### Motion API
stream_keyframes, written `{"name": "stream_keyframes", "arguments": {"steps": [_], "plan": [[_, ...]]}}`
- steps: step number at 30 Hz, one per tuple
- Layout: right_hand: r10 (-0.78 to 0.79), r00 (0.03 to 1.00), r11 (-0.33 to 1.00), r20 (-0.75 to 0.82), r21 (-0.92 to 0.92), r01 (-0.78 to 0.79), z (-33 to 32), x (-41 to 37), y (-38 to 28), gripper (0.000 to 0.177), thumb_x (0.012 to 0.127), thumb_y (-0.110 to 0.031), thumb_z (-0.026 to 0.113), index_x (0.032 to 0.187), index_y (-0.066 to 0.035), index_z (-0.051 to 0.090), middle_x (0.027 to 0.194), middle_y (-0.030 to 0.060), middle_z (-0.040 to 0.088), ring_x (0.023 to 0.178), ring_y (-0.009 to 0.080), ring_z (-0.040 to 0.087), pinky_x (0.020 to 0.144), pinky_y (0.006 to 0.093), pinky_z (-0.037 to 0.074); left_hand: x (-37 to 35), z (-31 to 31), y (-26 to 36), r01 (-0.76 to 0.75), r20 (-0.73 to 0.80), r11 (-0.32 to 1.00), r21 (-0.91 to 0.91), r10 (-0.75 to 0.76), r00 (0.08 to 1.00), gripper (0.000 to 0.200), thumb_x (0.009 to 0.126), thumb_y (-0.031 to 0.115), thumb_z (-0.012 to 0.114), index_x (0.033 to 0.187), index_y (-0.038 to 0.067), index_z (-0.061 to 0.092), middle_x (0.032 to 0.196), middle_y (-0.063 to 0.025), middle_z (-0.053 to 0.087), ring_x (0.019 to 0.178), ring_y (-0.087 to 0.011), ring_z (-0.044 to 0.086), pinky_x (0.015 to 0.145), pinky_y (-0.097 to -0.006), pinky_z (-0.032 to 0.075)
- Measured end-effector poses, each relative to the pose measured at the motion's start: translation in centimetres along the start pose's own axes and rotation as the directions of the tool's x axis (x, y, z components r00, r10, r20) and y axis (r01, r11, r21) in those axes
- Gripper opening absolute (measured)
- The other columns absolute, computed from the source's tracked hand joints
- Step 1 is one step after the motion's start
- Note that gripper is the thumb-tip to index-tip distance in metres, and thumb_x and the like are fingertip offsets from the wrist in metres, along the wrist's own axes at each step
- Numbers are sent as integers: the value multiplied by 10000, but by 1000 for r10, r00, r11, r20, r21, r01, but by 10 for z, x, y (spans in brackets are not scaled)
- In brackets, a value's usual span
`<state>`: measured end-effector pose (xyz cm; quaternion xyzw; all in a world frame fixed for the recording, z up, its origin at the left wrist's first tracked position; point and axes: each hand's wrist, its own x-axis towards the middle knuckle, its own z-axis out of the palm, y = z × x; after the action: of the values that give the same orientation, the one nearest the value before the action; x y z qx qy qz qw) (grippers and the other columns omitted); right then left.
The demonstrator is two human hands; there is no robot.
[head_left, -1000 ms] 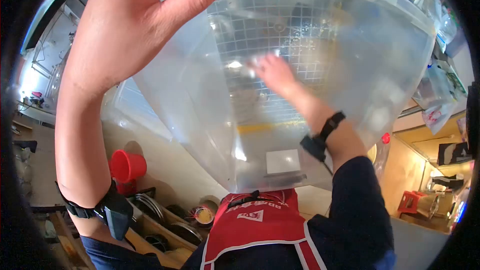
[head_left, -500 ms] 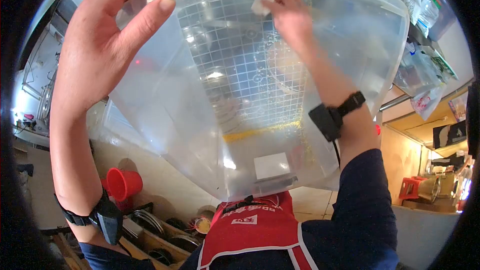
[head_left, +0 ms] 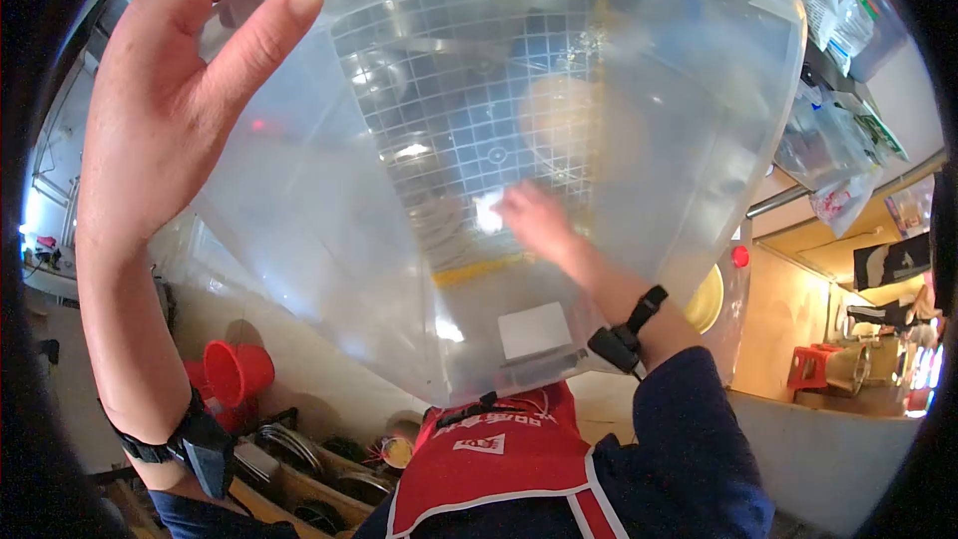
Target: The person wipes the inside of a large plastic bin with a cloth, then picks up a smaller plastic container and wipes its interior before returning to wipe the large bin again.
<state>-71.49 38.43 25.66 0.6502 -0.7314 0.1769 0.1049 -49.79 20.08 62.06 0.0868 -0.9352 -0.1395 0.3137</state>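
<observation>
A large clear plastic bin (head_left: 689, 150) is tilted so that I look down into it. My left hand (head_left: 165, 120) grips its far left rim, with the thumb over the edge. Inside the bin, my right hand (head_left: 539, 223) is closed on a crumpled white cloth (head_left: 489, 212), pressed to the gridded bottom; both are blurred by motion. Yellow crumbs (head_left: 477, 270) lie in a line along the bottom's near edge, and fainter ones run up its right edge. A white label (head_left: 535, 330) shows on the near wall.
At lower left is a red bucket (head_left: 239, 373), beside a wooden rack (head_left: 289, 484) of pans and lids. Plastic bags (head_left: 828, 140) lie on a counter at the right. A yellow bowl (head_left: 707, 299) and a red stool (head_left: 810, 367) show at the right.
My right hand has swept the white cloth from the far end of the bin's bottom toward me and slightly left. Fewer yellow crumbs show on the grid. The bin and left hand shifted slightly left.
</observation>
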Motion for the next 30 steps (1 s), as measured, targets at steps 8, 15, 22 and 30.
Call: {"name": "stream_keyframes", "arguments": {"steps": [8,15,22,30], "plan": [[275,876,960,-397,73,-269,-51,151,24,261,865,-105,516,1059,-164,680,1003,79,601,994,283,553,832,392,482,0,-6,-3,-35,-6,997,62,36,999,364,935,196,618,1244,9,574,1156,-61,615,1081,-131,542,959,-269,413],[-68,975,998,211,2,69,54,1,-31,223,771,-105,604,974,-154,682,943,38,580,993,255,550,815,386,501,-1,-6,0,-51,4,996,79,51,999,354,930,170,621,1235,-3,574,1169,-76,614,1103,-145,541,963,-277,414],[92,941,984,-325,-113,-135,-66,72,30,176,807,-70,585,936,-121,693,1011,63,659,957,283,618,824,375,511,2,-4,4,-75,33,996,40,74,997,364,928,182,628,1239,2,569,1195,-80,605,1126,-154,540,975,-283,410],[-46,671,980,-740,-163,-114,-142,177,111,202,842,-94,579,1008,-135,688,1028,98,663,877,308,647,748,389,542,1,-5,15,-51,30,986,158,47,998,373,930,232,623,1209,-10,572,1143,-94,614,1064,-169,564,934,-289,425]]}}
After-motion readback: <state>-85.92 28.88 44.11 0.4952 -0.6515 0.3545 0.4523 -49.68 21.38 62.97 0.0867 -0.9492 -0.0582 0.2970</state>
